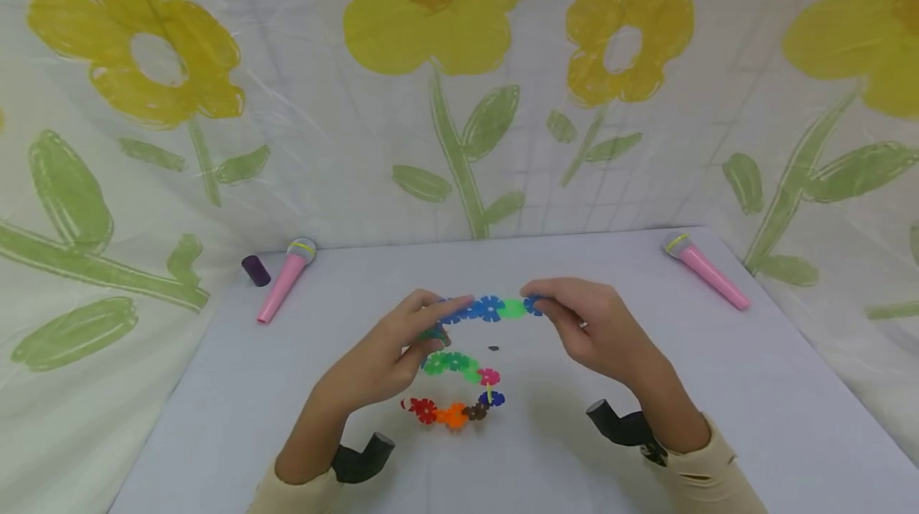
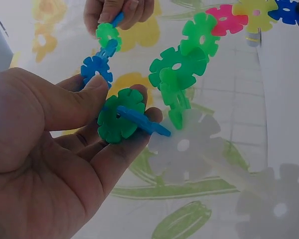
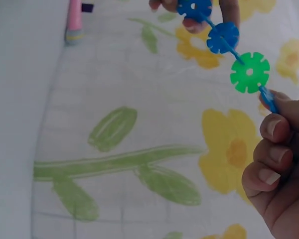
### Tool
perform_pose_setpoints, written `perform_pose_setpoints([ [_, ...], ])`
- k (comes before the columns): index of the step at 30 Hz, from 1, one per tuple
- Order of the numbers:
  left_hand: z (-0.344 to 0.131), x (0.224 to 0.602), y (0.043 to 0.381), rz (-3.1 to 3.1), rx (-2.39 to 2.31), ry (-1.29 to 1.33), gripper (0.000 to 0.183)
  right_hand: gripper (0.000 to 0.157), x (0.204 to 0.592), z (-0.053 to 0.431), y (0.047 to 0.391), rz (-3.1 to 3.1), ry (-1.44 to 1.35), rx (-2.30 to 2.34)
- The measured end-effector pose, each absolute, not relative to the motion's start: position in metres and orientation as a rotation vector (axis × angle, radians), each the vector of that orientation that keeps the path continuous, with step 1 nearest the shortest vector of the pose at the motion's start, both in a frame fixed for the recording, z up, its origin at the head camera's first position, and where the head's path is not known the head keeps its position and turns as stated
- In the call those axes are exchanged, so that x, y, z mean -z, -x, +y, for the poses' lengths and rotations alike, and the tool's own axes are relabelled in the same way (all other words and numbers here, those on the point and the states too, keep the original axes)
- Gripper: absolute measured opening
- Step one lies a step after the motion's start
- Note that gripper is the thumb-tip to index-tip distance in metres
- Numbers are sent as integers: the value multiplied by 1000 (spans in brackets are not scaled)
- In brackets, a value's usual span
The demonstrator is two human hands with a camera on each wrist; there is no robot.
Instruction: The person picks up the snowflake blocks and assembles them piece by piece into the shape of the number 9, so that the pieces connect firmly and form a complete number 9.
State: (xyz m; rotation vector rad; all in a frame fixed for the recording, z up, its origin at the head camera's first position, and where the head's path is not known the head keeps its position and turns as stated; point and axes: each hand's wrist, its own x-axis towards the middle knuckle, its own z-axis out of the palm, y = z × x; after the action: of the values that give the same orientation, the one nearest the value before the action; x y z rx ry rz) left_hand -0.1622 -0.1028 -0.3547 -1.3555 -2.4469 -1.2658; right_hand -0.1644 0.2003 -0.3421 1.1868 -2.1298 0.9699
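A chain of notched plastic snowflake discs spans both hands. My left hand [image 1: 395, 354] grips its left part; in the left wrist view the thumb lies by a blue disc [image 2: 96, 69], and fingers support a green disc [image 2: 109, 127] with another blue disc [image 2: 142, 121] slotted through it. Between thumb and fingertips my right hand [image 1: 592, 326] pinches the blue end disc [image 3: 268, 99], joined to a light green disc [image 3: 249, 72]. Below the held stretch the chain curves through green [image 1: 454, 361], pink [image 1: 490, 376], dark blue, brown, orange [image 1: 455, 417] and red discs [image 1: 425, 411].
A pink toy microphone [image 1: 283, 286] lies at the table's back left beside a dark purple cylinder [image 1: 255, 270]. Another pink microphone [image 1: 711, 273] lies at the back right. A small dark piece [image 1: 493, 348] is mid-table. Behind the white table [image 1: 775, 410] hangs a flowered curtain [image 1: 345, 179].
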Motion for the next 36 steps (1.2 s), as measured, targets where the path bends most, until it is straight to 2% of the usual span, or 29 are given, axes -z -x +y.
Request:
perform_pose_setpoints([
  [15,-100,356,161,-2451,1302,1364,64,31,343,198,164,-2132,-1175,-996],
  [19,-98,357,162,-2440,1288,1391,63,28,346,194,164,-2118,-1150,-1008],
  [22,-99,358,163,-2409,1306,1430,62,15,350,190,164,-2088,-1139,-1019],
  [26,-101,359,165,-2382,1341,1447,63,19,355,187,167,-2074,-1167,-1063],
  [28,-101,360,167,-2389,1340,1430,64,16,355,189,169,-2119,-1180,-1102],
  [31,-97,365,171,-2403,1300,1393,68,26,356,192,173,-2226,-1204,-1205],
  [36,-91,373,179,-2496,1147,1213,78,26,366,199,183,-2453,-1188,-1462],
])
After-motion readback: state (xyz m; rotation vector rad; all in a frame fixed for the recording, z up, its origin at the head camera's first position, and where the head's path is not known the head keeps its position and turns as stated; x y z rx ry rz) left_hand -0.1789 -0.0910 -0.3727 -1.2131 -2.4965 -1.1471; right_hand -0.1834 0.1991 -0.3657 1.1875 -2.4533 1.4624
